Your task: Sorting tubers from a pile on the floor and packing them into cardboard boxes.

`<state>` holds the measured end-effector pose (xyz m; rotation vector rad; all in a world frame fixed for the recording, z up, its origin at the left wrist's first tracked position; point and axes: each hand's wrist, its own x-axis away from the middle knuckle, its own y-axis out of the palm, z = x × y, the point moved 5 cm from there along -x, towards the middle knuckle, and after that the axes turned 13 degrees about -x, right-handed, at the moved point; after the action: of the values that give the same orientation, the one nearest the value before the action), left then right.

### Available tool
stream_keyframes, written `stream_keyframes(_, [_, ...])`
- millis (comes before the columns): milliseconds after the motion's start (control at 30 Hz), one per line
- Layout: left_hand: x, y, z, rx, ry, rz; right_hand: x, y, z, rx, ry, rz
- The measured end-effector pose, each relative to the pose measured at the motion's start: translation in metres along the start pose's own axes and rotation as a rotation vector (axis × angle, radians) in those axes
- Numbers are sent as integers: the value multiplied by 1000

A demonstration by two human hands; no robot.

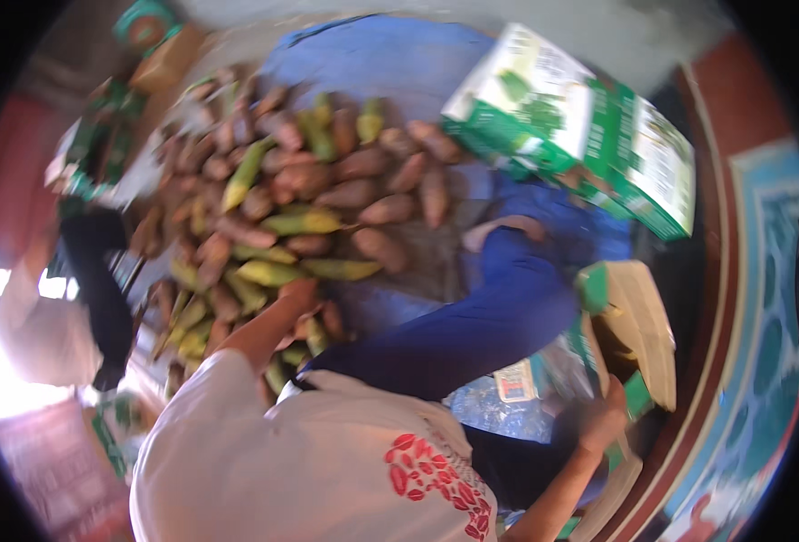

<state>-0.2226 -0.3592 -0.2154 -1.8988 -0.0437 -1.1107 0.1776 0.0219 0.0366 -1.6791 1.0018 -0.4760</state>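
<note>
The right hand (603,417) is closed on the edge of an open box (639,334) low on the right, beside the blue trouser leg (499,316). The left hand (297,294) reaches onto the near edge of the heap of sweet potatoes (354,194) and corn (305,221); blur hides whether its grip is closed on anything. Beyond, a green and white carton (580,126) lies tilted at the heap's far right.

Both arms outstretched (left hand (297,294), right hand (606,417))
</note>
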Motion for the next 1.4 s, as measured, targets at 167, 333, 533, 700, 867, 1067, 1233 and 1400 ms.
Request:
stream_keyframes(167, [-93, 36, -47, 23, 170, 550, -21, 14, -13, -46, -108, -31])
stream_keyframes(333, [-137, -24, -31, -121, 65, 338, -10, 13, -11, 35, -151, 121])
stream_keyframes(533, [-179, -31, -28, -382, 44, 96, -1, 8, -5, 76, -110, 141])
stream_keyframes(700, [-155, -43, -19, -424, 68, 102, -8, 11, -8, 74, -117, 117])
stream_keyframes(867, [-178, -29, -24, -561, 81, 158, -10, 9, -6, 84, -120, 126])
stream_keyframes(1067, [-139, -31, -16, -514, 139, 169, -15, 11, -9, 84, -102, 104])
stream_keyframes(1233, [-114, -65, -21, -210, 226, 411, -8, 7, -6, 35, -137, 164])
stream_keyframes(1400, [-146, -82, -40, 81, 321, 492, -2, 1, -8, -49, -124, 127])
